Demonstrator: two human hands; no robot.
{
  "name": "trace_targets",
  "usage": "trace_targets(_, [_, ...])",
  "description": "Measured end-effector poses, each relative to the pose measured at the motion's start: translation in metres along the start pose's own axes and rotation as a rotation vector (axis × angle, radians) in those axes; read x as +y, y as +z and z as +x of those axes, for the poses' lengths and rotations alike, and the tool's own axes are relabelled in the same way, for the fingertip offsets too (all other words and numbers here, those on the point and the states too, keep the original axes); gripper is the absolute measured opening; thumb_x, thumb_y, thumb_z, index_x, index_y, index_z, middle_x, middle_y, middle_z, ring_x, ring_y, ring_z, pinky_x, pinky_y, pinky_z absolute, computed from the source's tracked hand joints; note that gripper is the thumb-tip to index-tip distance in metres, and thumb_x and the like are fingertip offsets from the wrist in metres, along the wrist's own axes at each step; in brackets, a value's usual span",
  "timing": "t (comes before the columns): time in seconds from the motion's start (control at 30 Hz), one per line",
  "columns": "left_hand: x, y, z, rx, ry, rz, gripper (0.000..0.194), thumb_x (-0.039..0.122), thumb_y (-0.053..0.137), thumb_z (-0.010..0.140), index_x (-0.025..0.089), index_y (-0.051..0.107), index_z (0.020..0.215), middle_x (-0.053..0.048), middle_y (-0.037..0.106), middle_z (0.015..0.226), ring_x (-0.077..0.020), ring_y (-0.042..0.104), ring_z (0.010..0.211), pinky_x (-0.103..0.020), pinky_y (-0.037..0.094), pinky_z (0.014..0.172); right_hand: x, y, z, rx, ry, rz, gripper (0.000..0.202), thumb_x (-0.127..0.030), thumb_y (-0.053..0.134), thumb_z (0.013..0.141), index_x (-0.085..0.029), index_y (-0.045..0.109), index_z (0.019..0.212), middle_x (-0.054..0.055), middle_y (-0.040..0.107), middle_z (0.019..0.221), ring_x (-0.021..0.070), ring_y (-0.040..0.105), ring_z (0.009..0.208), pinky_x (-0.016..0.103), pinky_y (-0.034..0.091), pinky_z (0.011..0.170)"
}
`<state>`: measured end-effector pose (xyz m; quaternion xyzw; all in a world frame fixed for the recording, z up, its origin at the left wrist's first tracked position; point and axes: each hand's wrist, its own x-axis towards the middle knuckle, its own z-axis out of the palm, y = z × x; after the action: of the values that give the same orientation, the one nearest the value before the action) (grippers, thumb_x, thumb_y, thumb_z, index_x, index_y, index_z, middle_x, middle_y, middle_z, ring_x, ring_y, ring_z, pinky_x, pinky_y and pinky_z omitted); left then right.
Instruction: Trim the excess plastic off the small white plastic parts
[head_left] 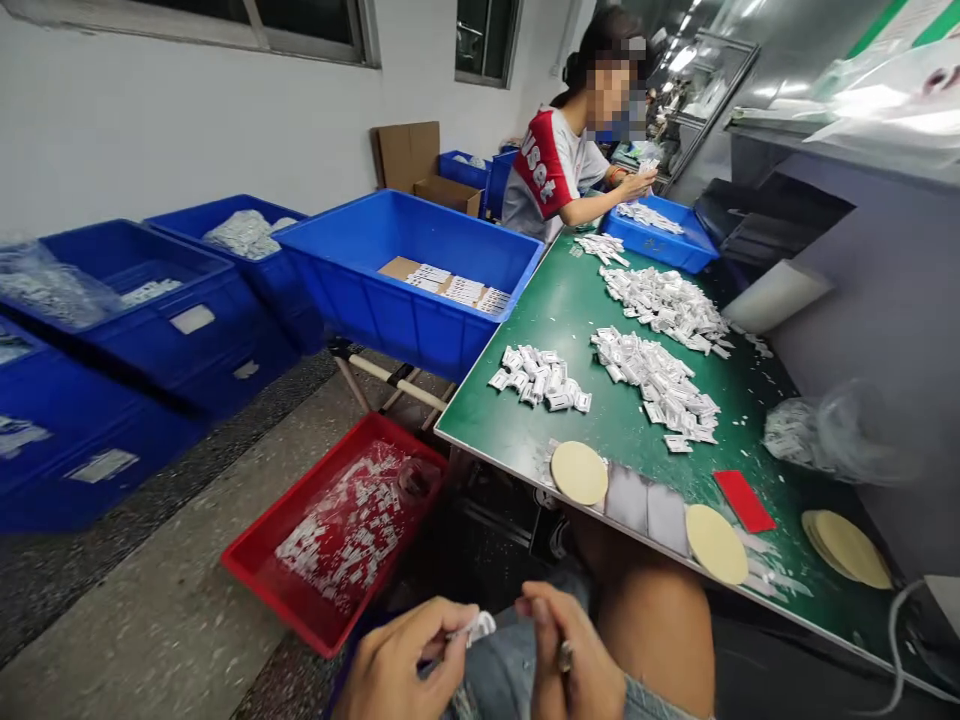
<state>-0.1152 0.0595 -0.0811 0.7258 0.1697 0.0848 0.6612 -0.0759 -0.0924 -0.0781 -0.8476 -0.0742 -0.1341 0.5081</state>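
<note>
Low in the head view, above my lap, my left hand [411, 660] pinches a small white plastic part [481, 628] between thumb and forefinger. Beside it and apart, my right hand [576, 655] is closed, its fingers curled round a small dark metallic thing [565, 656] that is mostly hidden by them. Ahead on the green table [525, 435] lie heaps of similar white parts: a small pile [538, 378] at the left and larger ones [656, 385] further right. Round cream discs [579, 473] sit along the near edge, with a red rectangle [744, 501] close by.
On the floor at left stands a red tray [259, 545] scattered with white scraps. A blue bin [360, 290] with stacked white parts rests on a stand beside the table. More blue bins [187, 350] line the wall. Across the table a co-worker [559, 165] handles white parts.
</note>
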Motion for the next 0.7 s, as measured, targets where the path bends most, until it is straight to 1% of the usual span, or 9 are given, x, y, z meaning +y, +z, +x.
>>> trace_targets(0.07, [-0.002, -0.02, 0.003, 0.058, -0.105, -0.085, 0.011, 0.033, 0.07, 0.075, 0.023, 0.073, 0.08, -0.002, 0.074, 0.072, -0.0168, 0.07, 0.065, -0.018, 0.056, 0.062, -0.004, 0.009, 0.012, 0.01, 0.263, 0.168, 0.034, -0.046, 0.053, 0.093, -0.017, 0.068, 0.103, 0.006, 0.071, 0.077, 0.0129, 0.058, 0.05, 0.023, 0.045, 0.046])
trace_targets(0.1, [0.0, -0.03, 0.005, 0.095, -0.149, -0.145, 0.018, 0.035, 0.072, 0.075, 0.022, 0.072, 0.088, -0.003, 0.075, 0.076, -0.0173, 0.071, 0.068, -0.02, 0.057, 0.064, -0.008, 0.016, 0.018, -0.031, 0.36, 0.241, 0.04, -0.049, 0.052, 0.093, -0.016, 0.067, 0.108, 0.005, 0.07, 0.076, 0.0105, 0.051, 0.044, 0.022, 0.039, 0.041])
trace_targets(0.13, [0.002, -0.04, 0.007, 0.141, -0.176, -0.205, 0.028, 0.037, 0.073, 0.075, 0.021, 0.07, 0.097, -0.003, 0.075, 0.08, -0.0177, 0.071, 0.072, -0.021, 0.057, 0.066, -0.012, 0.025, 0.023, -0.121, 0.399, 0.307, 0.045, -0.052, 0.05, 0.094, -0.014, 0.065, 0.113, 0.005, 0.069, 0.075, 0.0093, 0.047, 0.043, 0.022, 0.037, 0.041])
trace_targets(0.23, [0.017, -0.058, 0.018, 0.263, -0.198, -0.343, 0.045, 0.038, 0.078, 0.072, 0.02, 0.064, 0.11, -0.003, 0.073, 0.087, -0.0169, 0.069, 0.076, -0.022, 0.057, 0.069, -0.029, 0.051, 0.031, -0.446, 0.334, 0.375, 0.044, -0.045, 0.063, 0.087, -0.015, 0.064, 0.119, 0.0, 0.065, 0.066, 0.0133, 0.056, 0.057, 0.024, 0.045, 0.055])
trace_targets(0.3, [0.03, -0.058, 0.024, 0.267, -0.223, -0.415, 0.04, 0.038, 0.078, 0.072, 0.018, 0.065, 0.104, -0.003, 0.071, 0.082, -0.0152, 0.067, 0.073, -0.021, 0.055, 0.067, -0.038, 0.055, 0.032, -0.553, 0.291, 0.368, 0.041, -0.037, 0.065, 0.086, -0.02, 0.061, 0.124, -0.002, 0.063, 0.071, 0.014, 0.057, 0.065, 0.025, 0.044, 0.062])
trace_targets(0.4, [0.046, -0.041, 0.032, 0.145, -0.272, -0.535, 0.031, 0.034, 0.077, 0.075, 0.018, 0.063, 0.099, -0.001, 0.069, 0.077, -0.0119, 0.064, 0.07, -0.018, 0.053, 0.064, -0.044, 0.029, 0.032, -0.555, 0.243, 0.278, 0.029, -0.035, 0.054, 0.094, -0.023, 0.059, 0.12, 0.0, 0.061, 0.087, 0.0138, 0.055, 0.076, 0.025, 0.042, 0.07])
trace_targets(0.5, [0.059, -0.016, 0.037, 0.003, -0.283, -0.638, 0.025, 0.026, 0.077, 0.075, 0.018, 0.063, 0.094, 0.001, 0.067, 0.074, -0.0075, 0.058, 0.062, -0.015, 0.049, 0.06, -0.041, -0.017, 0.035, -0.549, 0.011, 0.001, 0.022, -0.037, 0.046, 0.098, -0.02, 0.055, 0.108, 0.001, 0.06, 0.086, 0.014, 0.055, 0.074, 0.026, 0.04, 0.068])
trace_targets(0.6, [0.07, 0.011, 0.038, -0.15, -0.312, -0.647, 0.023, 0.024, 0.079, 0.073, 0.017, 0.064, 0.089, 0.001, 0.064, 0.067, -0.0073, 0.056, 0.057, -0.016, 0.047, 0.055, -0.036, -0.052, 0.04, -0.479, -0.293, -0.255, 0.031, -0.047, 0.046, 0.097, -0.017, 0.054, 0.1, 0.002, 0.059, 0.08, 0.0154, 0.056, 0.069, 0.027, 0.037, 0.063])
trace_targets(0.7, [0.08, 0.033, 0.038, -0.269, -0.343, -0.604, 0.022, 0.024, 0.08, 0.071, 0.017, 0.066, 0.086, 0.001, 0.064, 0.067, -0.0075, 0.055, 0.056, -0.016, 0.047, 0.051, -0.034, -0.068, 0.046, -0.362, -0.485, -0.473, 0.048, -0.059, 0.037, 0.096, -0.017, 0.055, 0.081, 0.001, 0.053, 0.065, 0.0155, 0.049, 0.055, 0.03, 0.028, 0.053])
